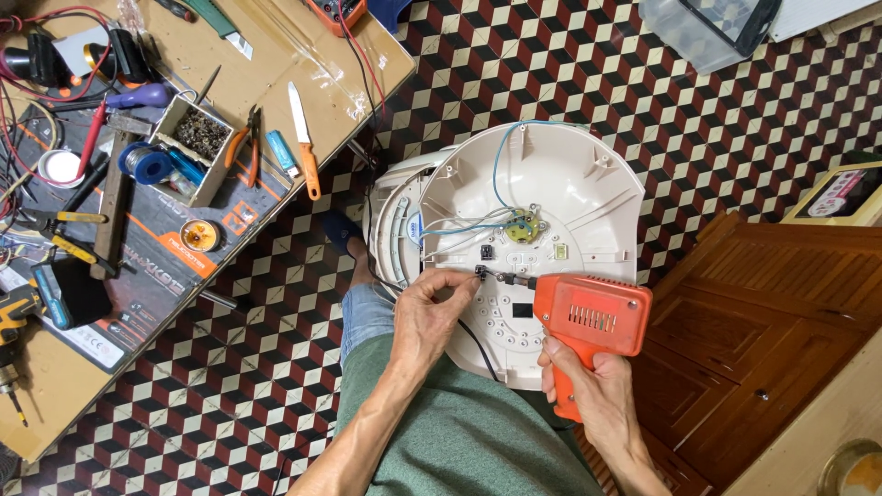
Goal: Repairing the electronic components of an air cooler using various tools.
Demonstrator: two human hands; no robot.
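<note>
Right hand (pixel 588 390) wraps the grip of the orange pistol-shaped soldering gun (pixel 588 321), tip aimed left. Left hand (pixel 432 312) pinches a small black connector (pixel 480 272) on the round cream plastic appliance base (pixel 588 184), resting on the lap. Far left, an open cardboard box of dark screws (pixel 197 138) sits on the bench, beside a black-and-orange printed mat (pixel 175 248).

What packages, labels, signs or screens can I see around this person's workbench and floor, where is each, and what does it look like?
Printed mat: flat on the cardboard workbench at left, black with orange and white print.
Open cardboard box: on that mat, small, grey-brown, full of dark small parts.
Meter: top edge of the bench, orange casing, mostly cut off.
Labelled box: right edge on the floor, yellowish rim, white label with red print.
Clear plastic container: top right, see-through.
</note>
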